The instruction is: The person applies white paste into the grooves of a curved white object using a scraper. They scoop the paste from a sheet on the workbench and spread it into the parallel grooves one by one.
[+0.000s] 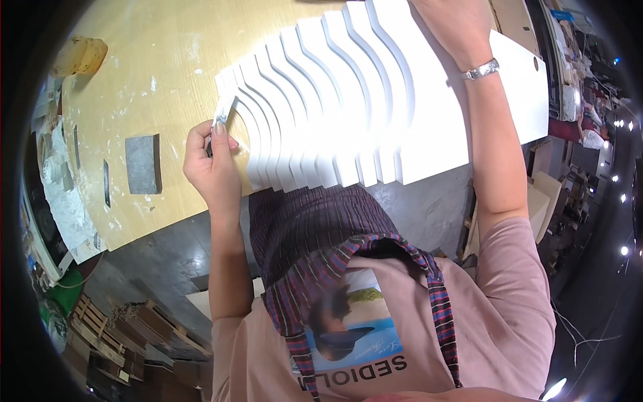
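A bright white layered piece [321,100] with several wavy, stepped edges lies across the table, its front edge overhanging. At its left end my left hand [213,161] is closed, thumb against fingers. Between the fingertips a small thin pale thing [224,112] juts up against the layers; glare and size hide its kind. A bit of something dark shows inside the grip. My right hand [457,27] reaches over the wide, flat right part of the white piece, a metal band round its wrist. The upper picture edge cuts off its fingers.
The yellowish tabletop [161,87] is spotted with white. Left of my left hand lie a grey rectangular block [143,165] and a thin dark strip [106,182]. An amber container [79,56] stands far left. Wooden pallets [100,321] sit on the floor. Another person [589,127] is at far right.
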The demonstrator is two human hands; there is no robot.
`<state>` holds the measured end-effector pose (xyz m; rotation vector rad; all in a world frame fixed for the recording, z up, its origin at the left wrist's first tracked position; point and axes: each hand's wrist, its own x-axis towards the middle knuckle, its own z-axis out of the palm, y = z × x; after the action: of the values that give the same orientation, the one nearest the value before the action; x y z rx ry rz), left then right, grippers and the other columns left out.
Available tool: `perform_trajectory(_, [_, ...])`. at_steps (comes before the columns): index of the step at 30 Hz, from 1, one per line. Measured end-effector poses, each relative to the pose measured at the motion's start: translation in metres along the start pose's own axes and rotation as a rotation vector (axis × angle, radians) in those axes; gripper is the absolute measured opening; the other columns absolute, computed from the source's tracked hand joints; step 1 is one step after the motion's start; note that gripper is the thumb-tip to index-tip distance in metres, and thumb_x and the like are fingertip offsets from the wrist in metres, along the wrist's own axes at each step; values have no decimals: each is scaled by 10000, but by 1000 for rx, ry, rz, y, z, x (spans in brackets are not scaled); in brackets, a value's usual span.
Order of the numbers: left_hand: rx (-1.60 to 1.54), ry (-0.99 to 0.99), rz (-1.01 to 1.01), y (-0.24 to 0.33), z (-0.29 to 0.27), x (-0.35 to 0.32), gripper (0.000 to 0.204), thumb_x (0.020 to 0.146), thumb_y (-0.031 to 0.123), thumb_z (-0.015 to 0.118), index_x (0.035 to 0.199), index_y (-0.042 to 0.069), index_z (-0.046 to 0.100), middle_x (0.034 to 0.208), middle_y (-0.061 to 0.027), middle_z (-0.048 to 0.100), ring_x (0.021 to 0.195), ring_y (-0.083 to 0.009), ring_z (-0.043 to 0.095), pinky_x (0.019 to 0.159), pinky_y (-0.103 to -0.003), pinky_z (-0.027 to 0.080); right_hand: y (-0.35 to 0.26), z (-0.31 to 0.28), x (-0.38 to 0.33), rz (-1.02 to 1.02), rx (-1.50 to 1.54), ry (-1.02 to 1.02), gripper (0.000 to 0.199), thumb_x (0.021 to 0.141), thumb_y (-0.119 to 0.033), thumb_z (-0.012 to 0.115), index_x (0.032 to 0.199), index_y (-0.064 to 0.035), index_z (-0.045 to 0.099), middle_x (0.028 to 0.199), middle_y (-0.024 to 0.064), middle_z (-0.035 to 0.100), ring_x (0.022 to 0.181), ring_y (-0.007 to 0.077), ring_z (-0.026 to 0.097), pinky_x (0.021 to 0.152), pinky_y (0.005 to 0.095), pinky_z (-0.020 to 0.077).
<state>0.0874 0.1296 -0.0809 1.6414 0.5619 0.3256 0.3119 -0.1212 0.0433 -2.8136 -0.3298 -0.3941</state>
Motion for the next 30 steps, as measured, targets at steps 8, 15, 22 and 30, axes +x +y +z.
perform_trajectory(8, [60, 36, 60, 2, 10, 20, 126, 1023, 73, 590, 1016, -36, 651, 710, 12, 563, 635, -32, 477, 574, -202, 387, 4, -5, 0, -19, 62, -34, 317, 836, -306, 674, 850, 7, 724, 818, 257, 688, 800, 390, 693, 745, 433, 531])
perform_trajectory(15, [58, 54, 109, 2, 17, 30, 108, 1006, 66, 615, 984, -28, 663, 655, 36, 528, 586, -25, 427, 525, -209, 339, 2, -7, -2, -25, 62, -41, 303, 835, -294, 683, 833, 8, 715, 786, 242, 679, 780, 370, 691, 727, 422, 524])
perform_trajectory(22, [154, 48, 153, -1, 19, 37, 105, 992, 58, 627, 951, -30, 665, 655, 16, 547, 581, -33, 425, 513, -230, 342, 7, -4, -1, -34, 108, -48, 246, 803, -235, 673, 806, 8, 707, 740, 230, 670, 730, 338, 692, 700, 410, 520])
perform_trajectory(30, [115, 41, 119, -4, 19, 43, 114, 995, 67, 623, 940, -28, 658, 652, 16, 531, 582, -37, 427, 521, -228, 338, 7, -4, 1, -40, 101, -47, 249, 797, -238, 667, 798, 8, 708, 712, 218, 664, 682, 316, 680, 666, 399, 515])
